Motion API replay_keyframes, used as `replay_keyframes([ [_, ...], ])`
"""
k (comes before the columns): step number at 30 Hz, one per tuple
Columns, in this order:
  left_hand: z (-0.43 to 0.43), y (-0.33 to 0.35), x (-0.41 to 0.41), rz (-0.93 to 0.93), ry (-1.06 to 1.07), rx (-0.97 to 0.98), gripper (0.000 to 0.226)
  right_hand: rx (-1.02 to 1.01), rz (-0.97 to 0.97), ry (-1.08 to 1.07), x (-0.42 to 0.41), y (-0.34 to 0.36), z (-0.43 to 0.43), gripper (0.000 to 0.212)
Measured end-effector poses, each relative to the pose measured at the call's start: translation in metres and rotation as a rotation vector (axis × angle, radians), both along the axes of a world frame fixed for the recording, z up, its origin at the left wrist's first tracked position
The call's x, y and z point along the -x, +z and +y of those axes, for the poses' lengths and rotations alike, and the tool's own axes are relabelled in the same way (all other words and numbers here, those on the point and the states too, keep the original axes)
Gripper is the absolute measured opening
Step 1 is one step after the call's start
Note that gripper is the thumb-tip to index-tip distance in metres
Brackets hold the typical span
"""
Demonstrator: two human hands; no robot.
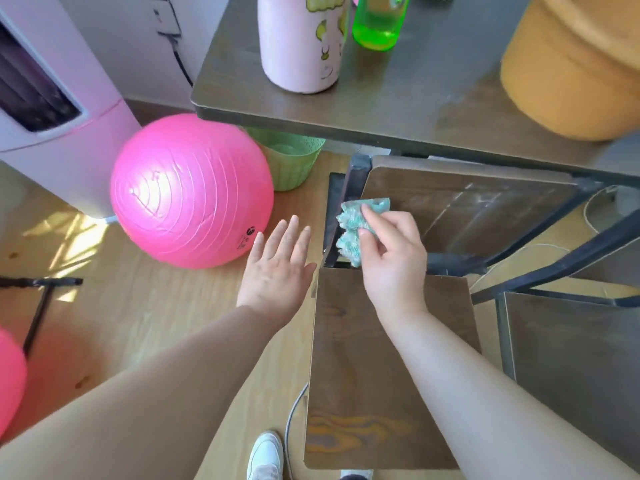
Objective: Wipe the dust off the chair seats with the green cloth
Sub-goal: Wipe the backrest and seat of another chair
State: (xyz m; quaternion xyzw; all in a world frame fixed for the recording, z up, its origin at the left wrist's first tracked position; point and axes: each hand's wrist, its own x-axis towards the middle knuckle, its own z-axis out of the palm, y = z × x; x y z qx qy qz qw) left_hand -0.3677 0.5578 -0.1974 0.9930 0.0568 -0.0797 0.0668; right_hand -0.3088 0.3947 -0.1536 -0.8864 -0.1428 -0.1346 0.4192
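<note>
One table (433,109) is seen across the 12 to 2 o'clock region. Three dark wooden chair panels are counted. A far seat (485,216) is tucked under the table's edge at 2 o'clock, a near panel (391,375) lies at 5 o'clock, and a third panel (571,358) lies at 4 o'clock. It cannot be told whether the near panel is a seat or a backrest.

Two pink balls are counted: a large ball (192,190) at 9 o'clock and a second ball (10,379), cut off by the edge at 8 o'clock. One orange pouffe (571,64), one pink bottle (298,46) and one green bottle (377,22) are stood on the table. One green basket (294,164) is set under the table's near edge, at 11 o'clock.

Two hands are seen. The green cloth (356,223) is bunched and pinched by the right hand (394,258) just right of centre, at the left edge of the far seat. The left hand (277,271) is held flat with fingers straight, and nothing is grasped by it.

The task is judged to be partly done. Pale streaks are visible on the far seat, which suggests that wiping is under way there. The other two panels are judged possibly still to be wiped, though no dust can be made out on them.
</note>
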Motion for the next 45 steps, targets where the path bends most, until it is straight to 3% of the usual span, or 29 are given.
replay_keyframes([
  [5,0.004,0.011,-0.026,-0.027,0.01,-0.01,0.062,0.057,-0.362,0.108,-0.048,0.052,0.019,0.03],
  [12,0.008,-0.009,-0.019,0.03,0.026,-0.026,0.062,0.269,-0.45,0.175,-0.067,0.021,0.012,0.029],
  [17,0.008,-0.029,-0.006,0.077,0.025,-0.029,0.061,0.246,-0.072,0.19,-0.049,-0.024,0.007,0.06],
  [22,0.01,-0.054,0.003,0.114,0.038,-0.018,0.061,0.229,0.215,0.115,-0.036,-0.079,0.006,0.016],
  [25,0.011,-0.066,0.012,0.145,0.044,-0.008,0.061,0.295,0.25,0.126,-0.027,-0.105,0.006,0.031],
  [29,0.011,-0.079,0.024,0.17,0.064,0.015,0.061,0.169,0.424,0.033,-0.018,-0.126,0.012,0.024],
  [34,0.004,-0.093,0.036,0.201,0.074,0.02,0.061,0.218,0.426,0.015,-0.013,-0.149,0.014,0.029],
  [41,-0.006,-0.094,0.049,0.208,0.071,0.015,0.06,0.215,0.525,0.022,-0.005,-0.172,0.005,0.018],
  [43,-0.009,-0.085,0.051,0.2,0.069,0.006,0.06,0.256,0.453,0.064,0.001,-0.162,-0.006,0.011],
  [45,-0.012,-0.074,0.052,0.192,0.062,-0.009,0.06,0.284,0.252,0.124,0.006,-0.143,-0.018,0.018],
])
